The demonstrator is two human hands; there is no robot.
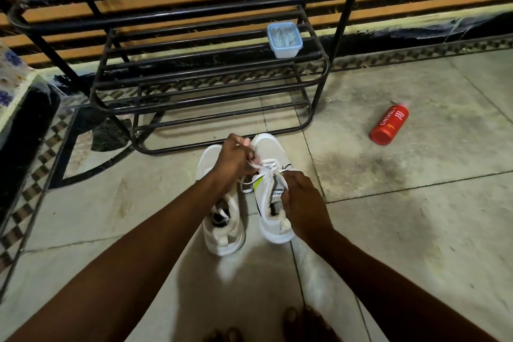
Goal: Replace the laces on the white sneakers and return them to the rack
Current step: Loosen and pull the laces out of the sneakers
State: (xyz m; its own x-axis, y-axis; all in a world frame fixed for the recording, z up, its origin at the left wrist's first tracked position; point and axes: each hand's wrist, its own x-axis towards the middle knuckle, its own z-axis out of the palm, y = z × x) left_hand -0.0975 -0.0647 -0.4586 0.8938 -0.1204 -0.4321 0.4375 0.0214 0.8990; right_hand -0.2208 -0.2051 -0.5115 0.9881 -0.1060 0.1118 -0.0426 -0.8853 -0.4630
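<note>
Surroundings: I see a red bottle (388, 124) lying on the tiled floor (416, 230), well right of the black rack (211, 83).
Container: a tub (284, 40) on the rack's low shelf; contents pale and blurred.
Sneakers: white sneakers (222, 239) on the floor just before the rack; one carries a white lace (268, 168).
Hands: left hand (236, 159) pinches the lace; right hand (301, 200) grips another strand.

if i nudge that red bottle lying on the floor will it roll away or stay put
The red bottle lies on its side on the tiled floor; its round body would probably roll sideways at a nudge. Its smooth-looking surface may be slippery to grip. How full, and so how heavy, it is cannot be told.
</note>
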